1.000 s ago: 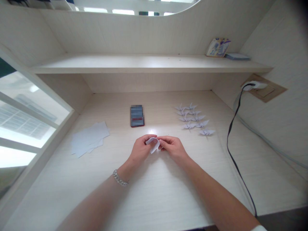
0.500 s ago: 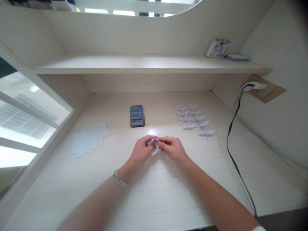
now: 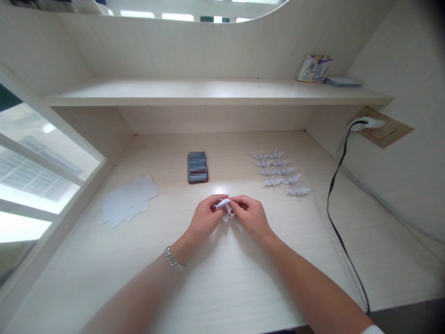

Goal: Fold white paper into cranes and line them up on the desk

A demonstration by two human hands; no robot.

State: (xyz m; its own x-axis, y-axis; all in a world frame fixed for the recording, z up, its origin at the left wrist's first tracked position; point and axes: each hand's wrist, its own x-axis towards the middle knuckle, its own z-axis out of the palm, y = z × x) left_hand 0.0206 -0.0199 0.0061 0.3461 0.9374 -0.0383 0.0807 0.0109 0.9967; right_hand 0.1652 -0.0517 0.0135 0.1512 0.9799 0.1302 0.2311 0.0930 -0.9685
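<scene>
Both hands meet over the middle of the desk around a small piece of folded white paper [image 3: 226,208]. My left hand [image 3: 207,214] pinches it from the left, with thumb and fingers closed on it. From the right, my right hand [image 3: 251,214] grips the paper's other side between thumb and forefinger. Parts of the paper stick out below the fingertips; its exact folds are partly hidden. To the right beyond my hands, several white origami cranes [image 3: 278,170] stand in rows. Loose sheets of white paper [image 3: 129,199] lie overlapping at the left.
A phone-like dark rectangle [image 3: 198,167], its face blurred, lies behind my hands. A black cable [image 3: 333,218] runs from a wall socket [image 3: 385,131] down the right side. On the shelf [image 3: 194,88] stand a colourful packet [image 3: 314,68] and a flat bluish item [image 3: 342,82].
The folded paper has turned between my fingers, and its flaps now show a more pointed, spread shape. Both hands stay in nearly the same place.
</scene>
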